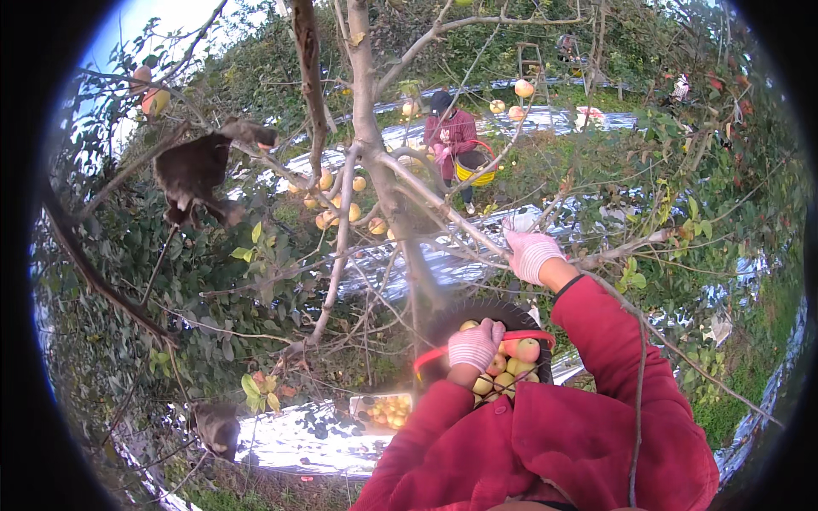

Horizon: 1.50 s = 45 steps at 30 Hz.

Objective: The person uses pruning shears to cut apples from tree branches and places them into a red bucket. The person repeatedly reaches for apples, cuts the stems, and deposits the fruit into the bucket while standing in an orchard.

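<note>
My left hand [475, 347], in a pink-and-white striped glove, is closed around the red handle [530, 334] of a dark bucket [544, 367]. Apples [504, 382], yellow and blushed red, fill much of the bucket below that hand. Farther out and to the right, my right hand [533, 255], gloved alike, is closed on a bare tree branch [457, 220]; its fingertips are partly hidden. Several more apples [329, 219] hang in a cluster on the tree left of the trunk [367, 115].
A co-worker [451, 131] with a yellow and black bucket [475, 169] is beyond the trunk. A crate of apples [390, 412] rests on reflective ground sheeting [300, 441]. Thin branches cross in front of my right sleeve. A stepladder [532, 67] stands in the background.
</note>
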Each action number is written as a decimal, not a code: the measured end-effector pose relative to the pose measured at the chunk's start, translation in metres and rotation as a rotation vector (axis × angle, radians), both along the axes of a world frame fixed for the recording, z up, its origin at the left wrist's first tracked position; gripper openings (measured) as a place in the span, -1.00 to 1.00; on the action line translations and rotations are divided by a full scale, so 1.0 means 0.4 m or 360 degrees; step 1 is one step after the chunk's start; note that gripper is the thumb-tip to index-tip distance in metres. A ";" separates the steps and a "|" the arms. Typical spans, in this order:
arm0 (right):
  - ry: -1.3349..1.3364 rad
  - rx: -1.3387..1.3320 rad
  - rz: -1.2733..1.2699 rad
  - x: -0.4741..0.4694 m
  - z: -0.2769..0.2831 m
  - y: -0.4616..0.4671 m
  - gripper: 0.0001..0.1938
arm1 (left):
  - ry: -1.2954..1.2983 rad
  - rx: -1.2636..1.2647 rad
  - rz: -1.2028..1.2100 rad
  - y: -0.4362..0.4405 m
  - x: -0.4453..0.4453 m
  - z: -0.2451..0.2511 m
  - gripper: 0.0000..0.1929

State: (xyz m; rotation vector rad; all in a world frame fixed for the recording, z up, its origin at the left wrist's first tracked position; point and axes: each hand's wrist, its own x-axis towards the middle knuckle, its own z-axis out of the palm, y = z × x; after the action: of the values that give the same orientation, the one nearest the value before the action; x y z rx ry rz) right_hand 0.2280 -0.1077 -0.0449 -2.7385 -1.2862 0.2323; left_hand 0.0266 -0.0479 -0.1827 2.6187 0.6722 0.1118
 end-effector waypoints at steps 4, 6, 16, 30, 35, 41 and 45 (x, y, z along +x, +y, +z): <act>0.0034 -0.0085 0.0015 -0.011 0.001 0.000 -0.67 | 0.0018 0.0006 -0.0041 0.001 -0.001 0.010 -0.57; 0.0022 -0.0085 0.0043 -0.017 0.002 -0.002 -0.67 | 0.0073 -0.0018 -0.0055 0.002 -0.002 0.014 -0.56; 0.0062 -0.0062 0.0005 -0.020 0.010 -0.009 -0.71 | 0.0059 -0.0021 -0.0122 0.006 -0.012 0.021 -0.56; 0.0018 0.0028 0.0015 -0.005 -0.025 -0.008 -0.70 | 0.0051 -0.0095 -0.0152 0.010 -0.013 0.027 -0.43; -0.0007 0.0002 0.0020 -0.001 -0.025 -0.008 -0.71 | 0.0050 -0.0084 -0.0179 0.007 -0.019 0.023 -0.42; 0.0020 -0.0056 0.0000 0.001 -0.032 -0.004 -0.69 | 0.0024 -0.0069 -0.0199 0.008 -0.019 0.016 -0.42; 0.0035 -0.0003 0.0007 0.007 -0.047 -0.002 -0.68 | -0.0030 -0.0044 -0.0177 0.008 -0.019 0.011 -0.42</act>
State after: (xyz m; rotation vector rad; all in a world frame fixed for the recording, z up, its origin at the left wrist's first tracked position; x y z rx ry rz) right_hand 0.2309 -0.1087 -0.0636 -2.7270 -1.2871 0.2632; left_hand 0.0190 -0.0446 -0.1783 2.6185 0.5164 0.0924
